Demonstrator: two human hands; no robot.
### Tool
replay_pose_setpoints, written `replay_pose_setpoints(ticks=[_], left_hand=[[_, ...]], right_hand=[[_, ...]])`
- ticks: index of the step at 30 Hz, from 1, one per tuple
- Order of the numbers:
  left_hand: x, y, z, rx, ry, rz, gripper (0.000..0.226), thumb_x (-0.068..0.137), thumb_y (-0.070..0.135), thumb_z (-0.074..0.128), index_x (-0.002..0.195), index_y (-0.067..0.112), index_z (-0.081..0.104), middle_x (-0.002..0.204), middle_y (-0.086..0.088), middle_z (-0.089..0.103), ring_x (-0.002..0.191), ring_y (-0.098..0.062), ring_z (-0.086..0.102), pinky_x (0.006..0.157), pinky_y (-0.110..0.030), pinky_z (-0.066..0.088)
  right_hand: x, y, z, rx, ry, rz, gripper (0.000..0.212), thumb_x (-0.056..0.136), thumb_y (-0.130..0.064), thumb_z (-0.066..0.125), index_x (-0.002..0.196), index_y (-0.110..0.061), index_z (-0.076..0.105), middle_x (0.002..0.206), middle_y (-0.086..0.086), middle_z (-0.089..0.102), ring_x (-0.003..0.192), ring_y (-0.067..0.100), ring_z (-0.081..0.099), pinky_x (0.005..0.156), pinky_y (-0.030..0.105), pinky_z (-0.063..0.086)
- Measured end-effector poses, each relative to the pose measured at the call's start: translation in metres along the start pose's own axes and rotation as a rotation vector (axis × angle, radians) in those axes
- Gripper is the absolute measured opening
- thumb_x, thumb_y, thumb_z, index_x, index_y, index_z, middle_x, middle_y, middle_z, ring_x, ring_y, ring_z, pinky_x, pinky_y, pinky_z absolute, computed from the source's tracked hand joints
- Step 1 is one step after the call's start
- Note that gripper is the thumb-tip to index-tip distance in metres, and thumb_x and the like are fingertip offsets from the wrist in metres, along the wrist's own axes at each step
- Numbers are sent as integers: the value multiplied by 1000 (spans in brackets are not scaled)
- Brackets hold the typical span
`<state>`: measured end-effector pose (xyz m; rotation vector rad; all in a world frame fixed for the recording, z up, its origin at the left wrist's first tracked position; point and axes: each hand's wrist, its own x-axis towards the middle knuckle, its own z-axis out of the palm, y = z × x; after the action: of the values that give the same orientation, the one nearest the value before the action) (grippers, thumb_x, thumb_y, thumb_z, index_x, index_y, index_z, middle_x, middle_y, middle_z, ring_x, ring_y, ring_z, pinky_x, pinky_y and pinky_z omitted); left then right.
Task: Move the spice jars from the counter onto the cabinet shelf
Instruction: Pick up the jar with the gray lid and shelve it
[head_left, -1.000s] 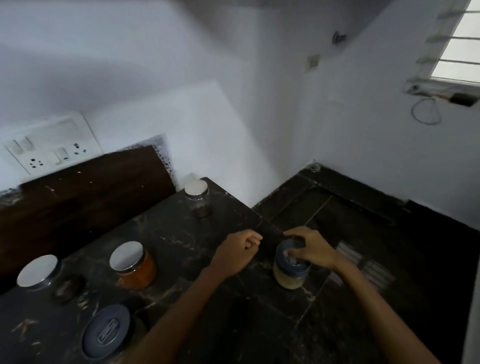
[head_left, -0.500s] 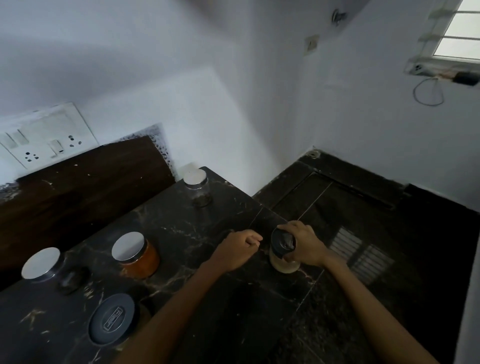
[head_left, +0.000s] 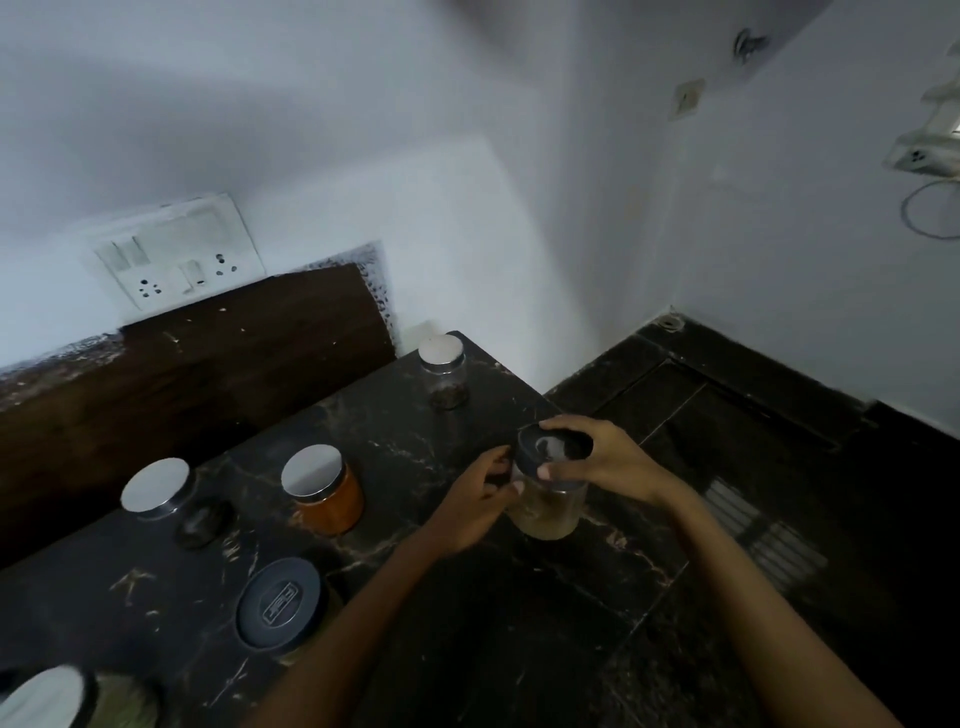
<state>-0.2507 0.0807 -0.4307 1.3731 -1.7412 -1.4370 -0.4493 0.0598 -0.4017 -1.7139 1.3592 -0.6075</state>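
Note:
A clear jar with a dark lid and pale contents (head_left: 549, 512) is held near the counter's right edge. My right hand (head_left: 597, 460) grips its lid from above. My left hand (head_left: 475, 501) is curled against the jar's left side. On the dark marble counter (head_left: 415, 597) stand an orange-filled jar with a silver lid (head_left: 322, 488), a small silver-lidded jar at the back (head_left: 443, 371), a silver-lidded jar with dark contents (head_left: 161, 493) and a dark-lidded jar (head_left: 280, 605). Another silver-lidded jar (head_left: 47, 696) shows at the bottom left. No cabinet shelf is in view.
A dark wooden backsplash (head_left: 182, 374) runs behind the counter under a white switch and socket plate (head_left: 176, 257). White walls meet in a corner. To the right lies a lower dark tiled floor (head_left: 753, 467) with a grated drain (head_left: 763, 540).
The jar has tilted and come up a little in my right hand. My left hand has moved right and closed in on the jar's side. The view has shifted right.

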Motion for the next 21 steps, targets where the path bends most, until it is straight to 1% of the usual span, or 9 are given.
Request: replay_pose_setpoints(ticks=[2,4,7,11,13,15,17,19,21], left_hand=[[-12,2,-13,-79,25,2,50,97,19,45,143,15,26,135,-9,46,107,-13,55,72,-15,53],[-23,3,-27,-116,57,9,46,98,23,40,142,18,26,135,-7,47,105,-12,56,72,-17,53],[-42,4,-47,-162,97,7,44,98,30,37,141,23,29,133,-1,47,106,-7,56,77,-21,53],[-68,7,-70,-204,168,6,42,100,31,33,141,26,27,114,20,46,97,7,51,73,-13,47],[-73,10,-72,-240,193,1,38,100,35,32,137,34,27,109,24,47,95,10,50,75,-12,45],[-95,4,-96,-259,282,15,34,98,40,33,132,39,28,111,23,50,98,9,51,79,-14,44],[-96,4,-96,-297,303,22,39,96,45,32,135,38,30,120,18,51,106,4,52,84,-18,46],[-102,1,-100,-306,333,30,53,92,51,32,142,35,26,135,7,46,119,-8,50,87,-22,48],[-107,2,-105,-369,363,31,56,90,50,33,143,34,24,139,1,42,124,-18,48,83,-23,49]], right_hand=[[7,-15,7,27,-22,-41,51,73,-36,75,119,-25,59,120,-8,57,110,7,55,88,19,50],[15,-31,15,47,-33,-56,41,75,-38,72,114,-29,63,131,-1,53,123,15,49,103,36,44],[25,-59,28,100,-60,-115,30,80,-36,66,108,-24,67,115,2,64,105,16,60,96,40,50],[39,-92,45,138,-73,-157,34,80,-46,60,108,-27,68,108,-6,68,100,9,64,92,33,53],[41,-102,46,154,-57,-159,23,86,-39,58,104,-28,68,105,-7,68,97,6,64,88,24,53],[49,-136,71,178,-48,-203,17,90,-33,55,98,-25,68,97,-8,68,87,0,63,79,14,50],[50,-147,74,184,-6,-213,20,92,-32,53,91,-20,69,88,-8,66,77,-4,61,70,10,48],[52,-160,85,198,6,-223,24,93,-34,50,80,-23,68,79,-12,63,70,-9,60,65,9,44],[56,-171,94,208,33,-222,25,93,-37,49,75,-27,64,76,-12,60,69,-5,59,63,9,43]])
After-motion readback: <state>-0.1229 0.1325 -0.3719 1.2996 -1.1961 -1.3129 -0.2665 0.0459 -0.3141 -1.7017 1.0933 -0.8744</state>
